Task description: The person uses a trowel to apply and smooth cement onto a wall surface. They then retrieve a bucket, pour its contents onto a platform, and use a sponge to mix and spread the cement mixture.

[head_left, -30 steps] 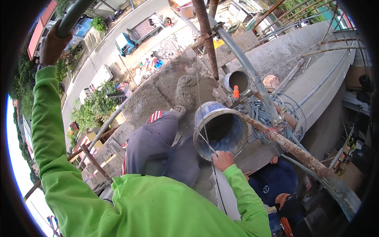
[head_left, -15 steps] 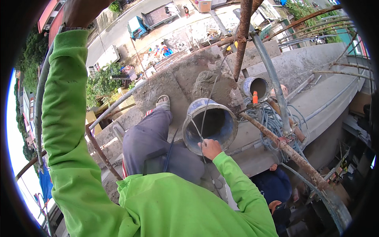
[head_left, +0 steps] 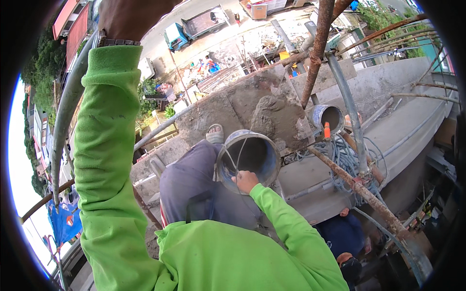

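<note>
My right hand is closed at the near rim of a bucket, gripping its thin cord-like handle. The bucket is blue-grey, smeared with cement, and tilted so its dark inside shows; any contents are hard to make out. Beside it on the left is my bent leg in grey trousers, with a sandalled foot on the concrete. My left arm reaches up; my left hand is cut by the top edge, and its fingers are hidden. A grey pipe runs alongside that arm.
Wet mortar lies heaped on the ledge beyond the bucket. A smaller bucket with an orange-handled tool stands to the right. Rusty scaffold poles and coiled rope surround it. A person is below right; a street drops away beyond.
The bucket has come left and closer to my leg, with my right hand still on its handle. More of the mortar shows. The whole view has shifted, so the surroundings sit farther right.
</note>
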Demonstrator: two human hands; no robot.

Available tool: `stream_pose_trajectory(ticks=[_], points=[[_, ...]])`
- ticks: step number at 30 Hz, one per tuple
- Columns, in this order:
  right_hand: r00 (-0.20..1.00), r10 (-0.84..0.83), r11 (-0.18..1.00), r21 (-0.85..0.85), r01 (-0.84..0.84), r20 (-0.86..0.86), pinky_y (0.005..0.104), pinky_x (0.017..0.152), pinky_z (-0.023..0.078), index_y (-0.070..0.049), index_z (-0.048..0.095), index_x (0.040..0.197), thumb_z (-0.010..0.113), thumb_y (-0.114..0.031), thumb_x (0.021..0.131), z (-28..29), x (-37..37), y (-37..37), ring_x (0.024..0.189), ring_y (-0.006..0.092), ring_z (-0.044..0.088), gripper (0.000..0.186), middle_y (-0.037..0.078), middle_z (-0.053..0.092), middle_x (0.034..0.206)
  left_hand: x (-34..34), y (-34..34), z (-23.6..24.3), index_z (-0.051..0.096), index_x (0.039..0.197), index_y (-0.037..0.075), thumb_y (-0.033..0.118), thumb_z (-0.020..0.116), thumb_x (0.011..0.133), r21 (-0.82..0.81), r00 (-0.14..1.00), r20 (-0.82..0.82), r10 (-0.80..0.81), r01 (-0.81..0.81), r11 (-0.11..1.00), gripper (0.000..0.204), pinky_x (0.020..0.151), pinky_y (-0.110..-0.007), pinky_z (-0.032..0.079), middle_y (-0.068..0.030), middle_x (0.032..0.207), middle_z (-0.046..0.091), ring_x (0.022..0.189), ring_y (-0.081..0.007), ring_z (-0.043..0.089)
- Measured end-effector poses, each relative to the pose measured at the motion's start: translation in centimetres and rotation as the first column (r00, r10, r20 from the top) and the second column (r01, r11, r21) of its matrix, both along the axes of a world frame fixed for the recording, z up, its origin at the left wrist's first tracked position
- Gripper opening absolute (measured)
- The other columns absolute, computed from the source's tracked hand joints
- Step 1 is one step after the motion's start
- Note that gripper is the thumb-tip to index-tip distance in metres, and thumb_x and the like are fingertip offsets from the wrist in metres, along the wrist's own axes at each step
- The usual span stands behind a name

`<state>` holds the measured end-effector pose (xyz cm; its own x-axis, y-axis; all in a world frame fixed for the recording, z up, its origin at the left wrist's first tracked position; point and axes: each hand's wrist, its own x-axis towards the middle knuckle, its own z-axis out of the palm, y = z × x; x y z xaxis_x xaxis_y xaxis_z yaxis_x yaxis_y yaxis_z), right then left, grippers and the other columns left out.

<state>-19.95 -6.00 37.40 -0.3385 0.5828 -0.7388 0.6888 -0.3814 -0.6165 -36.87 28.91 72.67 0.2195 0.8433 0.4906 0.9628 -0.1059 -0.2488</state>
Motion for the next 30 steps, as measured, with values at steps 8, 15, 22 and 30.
stream_pose_trajectory(ticks=[8, 15, 22, 30], points=[[0.854, -0.356, 0.798, -0.6, 0.066, -0.38, 0.031, 0.072, 0.051, 0.002, 0.063, 0.096, 0.052, -0.031, 0.089, -3.7, 3.0, 0.5, 0.077, 0.0188, 0.064, 0.035, 0.009, 0.065, 0.077, -1.9, 1.7, -1.5, 0.06, 0.086, 0.01, 0.017, 0.065, 0.073, 0.135, 0.983, -0.14, -0.118, 0.138, 0.981, 0.016, 0.052, -0.031, 0.05, -0.006, 0.067, 0.061, 0.054, -0.0192, 0.059], [0.72, -0.684, 0.655, -0.533, 0.535, -0.118, 0.0317, 0.085, 0.045, 0.004, 0.052, 0.114, 0.047, -0.029, 0.093, -2.5, 8.1, 0.0, 0.087, 0.0217, 0.061, 0.039, 0.014, 0.063, 0.098, -1.3, 1.7, -1.7, 0.059, 0.077, 0.009, 0.014, 0.062, 0.074, 0.154, 0.979, -0.166, -0.12, 0.146, 0.977, 0.006, 0.047, -0.028, 0.048, -0.005, 0.062, 0.059, 0.048, -0.0163, 0.055], [0.542, -0.765, 0.097, 0.769, 0.632, -0.349, 0.0337, 0.092, 0.042, 0.005, 0.045, 0.12, 0.045, -0.013, 0.093, 16.5, 15.1, 9.6, 0.108, 0.0227, 0.051, 0.032, 0.017, 0.05, 0.118, -2.1, 2.1, -2.4, 0.059, 0.079, 0.009, 0.012, 0.062, 0.075, 0.133, 0.973, -0.099, -0.209, 0.221, 0.966, 0.006, 0.042, -0.025, 0.046, -0.0019, 0.059, 0.058, 0.043, -0.0117, 0.051], [0.946, -0.269, 0.884, 0.343, 0.317, -0.182, 0.0398, 0.084, 0.047, 0.003, 0.059, 0.105, 0.065, -0.027, 0.08, 11.3, 0.6, 2.2, 0.094, 0.0337, 0.061, 0.04, 0.019, 0.061, 0.103, -3.3, 1.3, -1.4, 0.06, 0.081, 0.008, 0.011, 0.063, 0.073, 0.089, 0.995, -0.051, -0.091, 0.095, 0.991, 0.009, 0.041, -0.025, 0.046, -0.0019, 0.061, 0.06, 0.043, -0.0107, 0.052]])
